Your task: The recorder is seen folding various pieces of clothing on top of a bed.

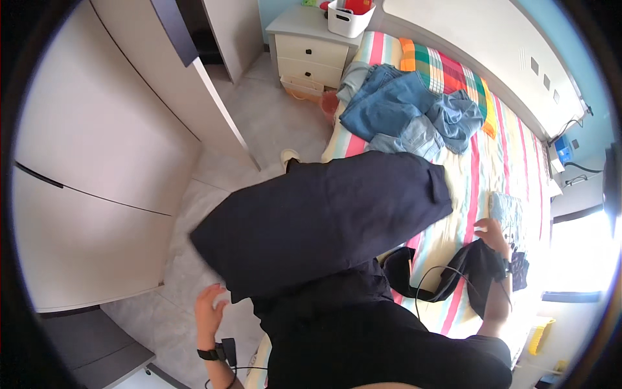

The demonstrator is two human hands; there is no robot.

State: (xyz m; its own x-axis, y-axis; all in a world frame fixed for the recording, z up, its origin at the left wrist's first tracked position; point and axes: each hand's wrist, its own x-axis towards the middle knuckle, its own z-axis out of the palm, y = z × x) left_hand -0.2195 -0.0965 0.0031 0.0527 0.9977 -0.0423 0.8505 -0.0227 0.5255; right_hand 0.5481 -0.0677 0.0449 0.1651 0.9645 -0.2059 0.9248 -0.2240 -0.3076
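Observation:
A dark navy garment (330,214), folded into a long flat shape, lies across my lap; its exact kind is unclear. My left hand (209,313) is just off the garment's lower left corner, fingers loosely bent and apart, holding nothing. Out to the right, my right hand (492,236) hovers over the bed, open and clear of the navy garment. Beside it is a folded pale blue cloth (506,211). A crumpled black garment (476,275) lies by the right wrist.
Several blue denim clothes (402,107) are heaped on the striped bed (470,172), near a plaid pillow (444,68). Beyond stands a nightstand (310,55) bearing a white basket (350,21). Tall wardrobe doors (97,155) line the left. A thin black cable (447,267) loops at my right.

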